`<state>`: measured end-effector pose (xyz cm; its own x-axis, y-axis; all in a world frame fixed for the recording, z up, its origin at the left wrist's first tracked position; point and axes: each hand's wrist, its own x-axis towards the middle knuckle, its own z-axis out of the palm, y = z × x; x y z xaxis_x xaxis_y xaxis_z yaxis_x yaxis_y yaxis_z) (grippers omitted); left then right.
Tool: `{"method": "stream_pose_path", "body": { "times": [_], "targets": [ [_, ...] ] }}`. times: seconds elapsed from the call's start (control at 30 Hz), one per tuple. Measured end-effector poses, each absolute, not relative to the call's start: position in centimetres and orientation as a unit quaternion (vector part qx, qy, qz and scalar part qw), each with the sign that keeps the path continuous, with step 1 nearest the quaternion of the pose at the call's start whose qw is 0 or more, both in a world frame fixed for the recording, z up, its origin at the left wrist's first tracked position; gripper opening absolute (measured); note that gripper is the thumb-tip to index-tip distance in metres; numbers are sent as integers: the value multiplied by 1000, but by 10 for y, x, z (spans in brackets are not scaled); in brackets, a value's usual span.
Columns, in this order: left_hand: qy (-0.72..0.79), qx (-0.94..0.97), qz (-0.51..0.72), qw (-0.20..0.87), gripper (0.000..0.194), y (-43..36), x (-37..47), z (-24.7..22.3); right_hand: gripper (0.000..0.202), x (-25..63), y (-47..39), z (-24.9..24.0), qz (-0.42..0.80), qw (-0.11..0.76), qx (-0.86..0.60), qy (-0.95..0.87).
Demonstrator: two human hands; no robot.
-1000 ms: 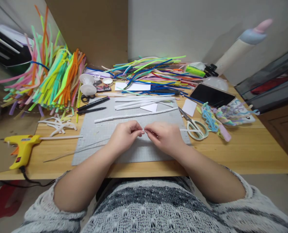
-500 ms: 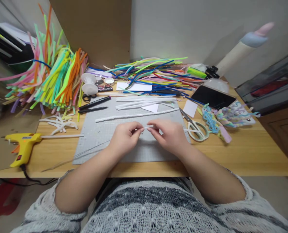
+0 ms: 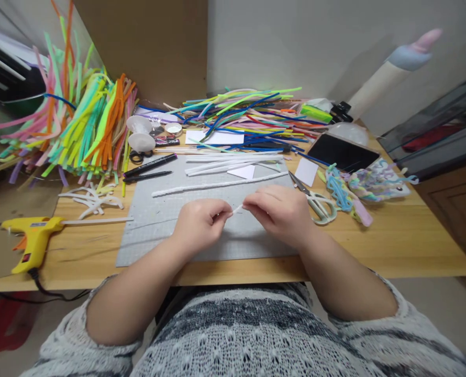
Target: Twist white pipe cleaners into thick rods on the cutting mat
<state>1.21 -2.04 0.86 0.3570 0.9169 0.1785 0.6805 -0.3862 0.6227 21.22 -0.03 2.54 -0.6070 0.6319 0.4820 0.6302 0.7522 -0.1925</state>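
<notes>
Over the grey cutting mat point(image 3: 146, 214), a short stretch of white pipe cleaner point(image 3: 237, 208) shows between my two hands. My left hand point(image 3: 200, 222) pinches one end of that stretch between thumb and fingertips. The other end is pinched by my right hand point(image 3: 282, 213), slightly higher. The rest of the strand is hidden by my fingers. Thin, blurred wire-like strands point(image 3: 146, 224) trail to the left of my left hand. Just beyond both hands, a long fuzzy white pipe cleaner point(image 3: 217, 184) lies across the mat, with several straight white ones point(image 3: 213, 166) behind it.
A yellow glue gun point(image 3: 34, 235) and cut white pieces point(image 3: 91, 199) lie left. Two black pens point(image 3: 150, 166) rest at the mat's upper left. Scissors point(image 3: 321, 207), a phone point(image 3: 343, 152) and a braided pastel piece point(image 3: 378, 183) are right. Coloured pipe cleaners point(image 3: 248, 115) cover the back.
My right hand has moved slightly right and up, tilting the white stretch and lengthening what shows. The white tail right of that hand is no longer visible. The view has shifted slightly.
</notes>
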Motion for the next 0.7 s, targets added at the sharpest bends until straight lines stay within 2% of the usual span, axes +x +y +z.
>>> {"method": "stream_pose_path", "body": {
  "times": [0.33, 0.43, 0.57, 0.7],
  "targets": [
    [483, 743, 372, 277, 12, -24, 11, 19, 26, 205, 2, 11, 65, 241, -335, -909],
    [510, 729, 389, 238, 13, -24, 10, 17, 24, 196, -8, 7, 61, 251, -335, -906],
    [534, 757, 352, 131, 13, -24, 8, 13, 25, 191, -20, 9, -14, 256, -320, -912],
    [503, 808, 297, 75, 15, -26, 7, 11, 19, 198, -16, 18, -27, 315, -334, -888]
  ]
}}
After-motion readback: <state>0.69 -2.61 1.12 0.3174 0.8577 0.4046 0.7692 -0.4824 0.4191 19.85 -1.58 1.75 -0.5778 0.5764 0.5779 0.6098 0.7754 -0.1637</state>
